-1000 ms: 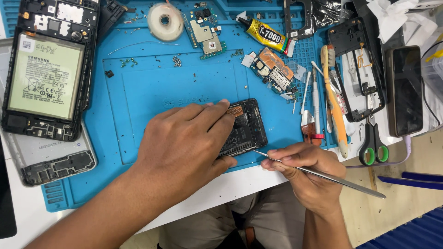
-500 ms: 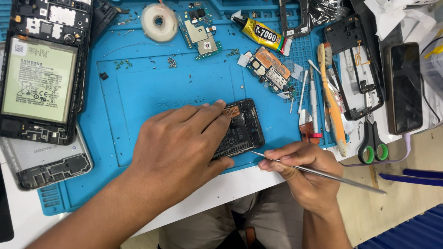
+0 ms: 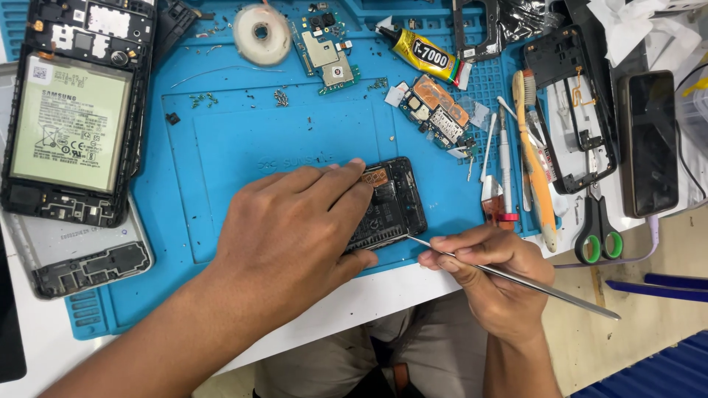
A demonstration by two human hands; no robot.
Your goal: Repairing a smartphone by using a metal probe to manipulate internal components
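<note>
My left hand [image 3: 291, 232] lies flat over a small black phone part [image 3: 391, 203] on the blue repair mat [image 3: 243, 133], pressing it down with fingers spread over its left half. My right hand [image 3: 490, 269] pinches a thin metal pry tool [image 3: 516, 278] like a pen. The tool's tip touches the lower right edge of the black part, near the mat's front edge. Most of the part's left side is hidden under my left hand.
An opened phone with its battery [image 3: 70, 121] showing lies at the left, a back cover [image 3: 81, 254] below it. Circuit boards [image 3: 435, 110], a glue tube [image 3: 420, 55], a tape roll [image 3: 262, 33], a toothbrush [image 3: 535, 162], scissors [image 3: 597, 221], a phone frame [image 3: 571, 110] and a dark phone [image 3: 649, 144] lie around.
My right hand has edged slightly up and left, bringing the tool tip against the part's lower right edge. My left hand keeps its hold.
</note>
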